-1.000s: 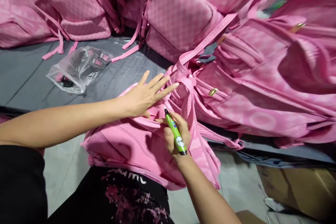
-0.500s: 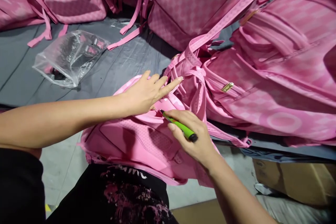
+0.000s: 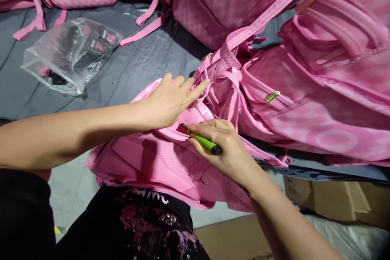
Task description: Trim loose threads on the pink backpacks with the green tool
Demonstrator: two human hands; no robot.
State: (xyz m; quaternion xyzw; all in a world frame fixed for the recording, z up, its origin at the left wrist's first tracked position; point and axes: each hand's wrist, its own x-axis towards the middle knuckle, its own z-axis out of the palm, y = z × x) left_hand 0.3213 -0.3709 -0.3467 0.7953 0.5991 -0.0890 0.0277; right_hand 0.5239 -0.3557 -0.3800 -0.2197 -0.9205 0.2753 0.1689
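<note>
A pink backpack [image 3: 164, 170] lies against my body at the table's edge, its dotted padded panel facing up. My left hand [image 3: 170, 97] rests across its upper part with fingers stretched and spread; its thumb is mostly hidden below. In my closed right hand [image 3: 224, 146] is a slim green pen-shaped tool [image 3: 204, 141] with a black end and a dark tip. That tip meets the pink fabric just below my left hand. What exactly it touches is too small to tell. Pink straps [image 3: 230, 89] bunch up just beyond my fingers.
A larger pink checkered backpack [image 3: 329, 101] fills the right side. More pink backpacks [image 3: 231, 0] stand along the back. On the grey table cover [image 3: 122, 77] lies a clear plastic bag [image 3: 73, 57] of black and pink pieces. Cardboard boxes [image 3: 329, 199] sit below at right.
The view has shifted slightly, so the surroundings sit a little higher. My right hand and the green tool have moved slightly left, closer to my left hand, which keeps its spread pose.
</note>
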